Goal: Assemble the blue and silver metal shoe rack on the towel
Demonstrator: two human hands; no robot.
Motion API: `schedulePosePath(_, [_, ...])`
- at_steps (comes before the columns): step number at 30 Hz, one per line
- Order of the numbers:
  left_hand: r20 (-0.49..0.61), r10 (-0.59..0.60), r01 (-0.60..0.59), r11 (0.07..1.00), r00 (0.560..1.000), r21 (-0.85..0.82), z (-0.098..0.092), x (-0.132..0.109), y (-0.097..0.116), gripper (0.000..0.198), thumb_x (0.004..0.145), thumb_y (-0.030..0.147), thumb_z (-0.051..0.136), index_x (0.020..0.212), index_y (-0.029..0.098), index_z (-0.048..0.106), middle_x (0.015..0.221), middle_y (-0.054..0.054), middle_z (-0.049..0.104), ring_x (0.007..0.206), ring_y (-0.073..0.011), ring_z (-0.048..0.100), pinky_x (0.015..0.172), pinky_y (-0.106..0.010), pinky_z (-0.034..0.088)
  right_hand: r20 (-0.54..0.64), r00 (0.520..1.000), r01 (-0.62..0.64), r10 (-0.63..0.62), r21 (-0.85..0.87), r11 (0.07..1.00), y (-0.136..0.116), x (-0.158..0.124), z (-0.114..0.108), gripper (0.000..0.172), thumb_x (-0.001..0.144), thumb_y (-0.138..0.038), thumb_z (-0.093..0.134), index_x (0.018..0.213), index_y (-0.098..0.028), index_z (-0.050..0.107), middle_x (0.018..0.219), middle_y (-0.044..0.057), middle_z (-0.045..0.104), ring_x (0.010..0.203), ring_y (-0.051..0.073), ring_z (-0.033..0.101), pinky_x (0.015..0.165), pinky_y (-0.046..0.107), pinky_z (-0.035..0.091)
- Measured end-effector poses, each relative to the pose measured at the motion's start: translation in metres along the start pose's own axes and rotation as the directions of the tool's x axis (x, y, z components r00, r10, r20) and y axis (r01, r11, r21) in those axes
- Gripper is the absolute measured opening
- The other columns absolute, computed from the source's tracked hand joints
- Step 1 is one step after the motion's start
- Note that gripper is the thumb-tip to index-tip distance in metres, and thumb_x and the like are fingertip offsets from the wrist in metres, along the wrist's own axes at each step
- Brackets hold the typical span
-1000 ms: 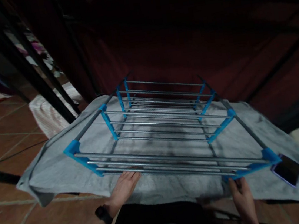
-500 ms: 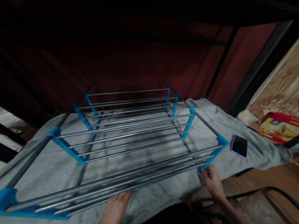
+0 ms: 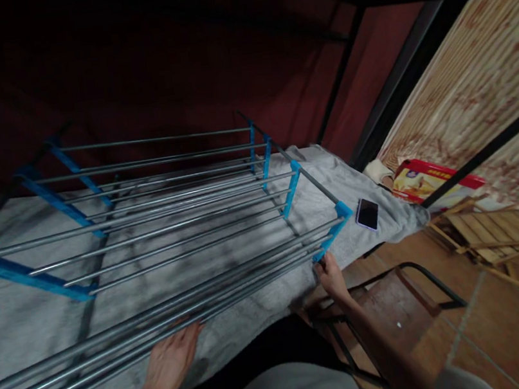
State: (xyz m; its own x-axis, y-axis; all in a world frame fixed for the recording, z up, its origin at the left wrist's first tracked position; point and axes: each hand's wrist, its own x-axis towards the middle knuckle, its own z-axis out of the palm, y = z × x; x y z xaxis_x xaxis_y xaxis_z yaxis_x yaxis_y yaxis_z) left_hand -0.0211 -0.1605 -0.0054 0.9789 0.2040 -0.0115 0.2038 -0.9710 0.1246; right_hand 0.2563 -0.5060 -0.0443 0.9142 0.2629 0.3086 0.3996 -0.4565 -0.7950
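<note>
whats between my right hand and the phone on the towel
Only bare grey towel, in the head view. The right hand holds the rack's blue end piece just beside that stretch; the phone lies flat on the towel.

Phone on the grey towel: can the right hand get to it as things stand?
Probably yes. The phone lies on the towel just beyond the rack's blue corner, where the right hand sits. No rail covers it, so the way looks free.
</note>
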Motion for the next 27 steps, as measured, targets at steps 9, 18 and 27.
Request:
schedulePosePath(9, [-0.018,0.011,-0.012,0.999,1.000,-0.045,0.006,-0.002,-0.005,0.044,0.099,0.030,0.028,0.117,0.017,0.066,0.112,-0.012,0.072,0.100,-0.0272,0.069,0.089,-0.041,0.052,0.003,1.000,-0.017,0.018,-0.022,1.000,0.002,0.002,0.001,0.026,0.084,-0.028,0.047,0.108,-0.021,0.053,0.104,0.009,0.060,0.101,0.025,0.055,0.093,0.044,0.043])
schedulePosePath(18, [-0.081,0.019,-0.026,0.996,0.997,-0.087,0.013,-0.003,-0.009,0.040,0.098,0.033,0.034,0.119,0.020,0.066,0.111,-0.009,0.073,0.098,-0.0267,0.069,0.089,-0.041,0.051,-0.048,0.998,-0.038,0.035,-0.046,0.998,-0.003,0.000,0.004,0.020,0.082,-0.030,0.049,0.101,-0.022,0.052,0.096,0.005,0.056,0.093,0.024,0.054,0.089,0.043,0.046])
schedulePosePath(27, [-0.061,0.021,-0.028,0.993,0.998,-0.111,0.012,-0.001,-0.009,0.043,0.098,0.034,0.031,0.117,0.018,0.066,0.109,-0.011,0.073,0.099,-0.0279,0.069,0.088,-0.041,0.052,-0.043,0.998,-0.038,0.037,-0.038,0.999,-0.003,0.000,0.005,0.023,0.080,-0.028,0.050,0.103,-0.022,0.051,0.098,0.006,0.056,0.096,0.024,0.054,0.091,0.043,0.045])
